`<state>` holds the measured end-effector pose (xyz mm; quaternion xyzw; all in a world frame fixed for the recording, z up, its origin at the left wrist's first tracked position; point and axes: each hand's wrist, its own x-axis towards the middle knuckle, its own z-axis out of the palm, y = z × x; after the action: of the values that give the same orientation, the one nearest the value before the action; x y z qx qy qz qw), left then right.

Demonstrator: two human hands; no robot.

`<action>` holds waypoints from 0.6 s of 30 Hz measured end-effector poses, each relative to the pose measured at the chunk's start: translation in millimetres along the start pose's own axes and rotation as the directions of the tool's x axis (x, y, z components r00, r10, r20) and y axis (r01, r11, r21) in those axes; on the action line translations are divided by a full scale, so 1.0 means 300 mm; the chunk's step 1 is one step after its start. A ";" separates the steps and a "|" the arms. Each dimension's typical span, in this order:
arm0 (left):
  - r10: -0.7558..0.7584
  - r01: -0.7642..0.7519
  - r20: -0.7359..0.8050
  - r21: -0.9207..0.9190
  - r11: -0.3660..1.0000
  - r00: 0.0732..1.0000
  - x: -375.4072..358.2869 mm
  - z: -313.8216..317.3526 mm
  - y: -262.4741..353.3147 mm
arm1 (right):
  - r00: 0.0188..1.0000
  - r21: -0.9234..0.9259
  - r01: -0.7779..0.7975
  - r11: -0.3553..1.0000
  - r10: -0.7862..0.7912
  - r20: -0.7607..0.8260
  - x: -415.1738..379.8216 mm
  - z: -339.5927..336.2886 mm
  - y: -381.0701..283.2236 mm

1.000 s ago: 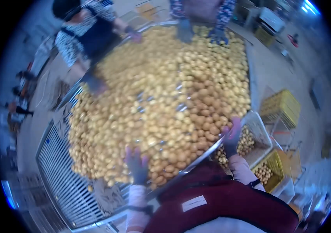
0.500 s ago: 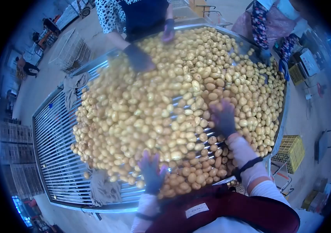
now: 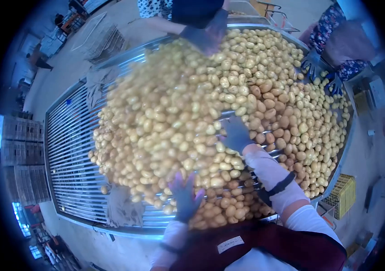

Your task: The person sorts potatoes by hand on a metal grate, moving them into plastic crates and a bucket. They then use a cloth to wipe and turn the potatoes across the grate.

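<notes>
- The potatoes (image 3: pixel 188 122) lie heaped on a slatted metal counter (image 3: pixel 68 149), the pile running from the near rim to the far rim, where co-workers stand.
- The left hand (image 3: pixel 184 197), gloved, rests flat on the near edge of the heap with fingers spread; its grip is loose and closed on nothing. The potatoes directly ahead of it, toward the heap's middle, touch its fingertips.
- The right hand (image 3: pixel 236 134), also gloved, reaches further in, close to the heap's centre, palm down on the potatoes. Its fingers are buried or blurred, so I cannot tell whether that grip is clenched on a potato or lying loose.
- Of the two, the right hand is nearer the bulk of the heap; the left is nearer the counter's near rim.
- The bare slats lie to the left of the heap, with a cloth (image 3: pixel 122 208) draped on them just beside the heap's near-left corner.
- Across the heap, one co-worker's gloved hand (image 3: pixel 203 36) presses on its far edge; another's gloved hands (image 3: pixel 321 72) sit at its far-right edge.
- Much of the heap's left half is motion-blurred, so single potatoes there are hard to make out.
</notes>
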<state>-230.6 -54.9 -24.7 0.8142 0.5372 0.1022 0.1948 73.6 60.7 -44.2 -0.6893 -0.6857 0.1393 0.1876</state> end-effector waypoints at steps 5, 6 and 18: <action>-0.004 0.004 -0.008 0.018 1.000 1.000 -0.004 0.009 0.006 | 0.992 0.018 0.034 0.999 -0.036 0.123 -0.061 -0.002 0.052; 0.005 -0.005 -0.018 0.015 1.000 1.000 -0.002 0.007 0.008 | 0.991 0.079 0.104 0.991 -0.110 0.075 -0.065 -0.017 0.020; 0.188 -0.114 -0.296 0.248 0.962 0.936 0.154 -0.102 0.024 | 0.834 -0.098 0.026 0.995 0.033 0.550 -0.009 0.005 -0.171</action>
<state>-217.7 -8.8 4.1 0.8431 0.5051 0.1844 0.0031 27.1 57.5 -22.8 -0.6299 -0.7155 0.2972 -0.0534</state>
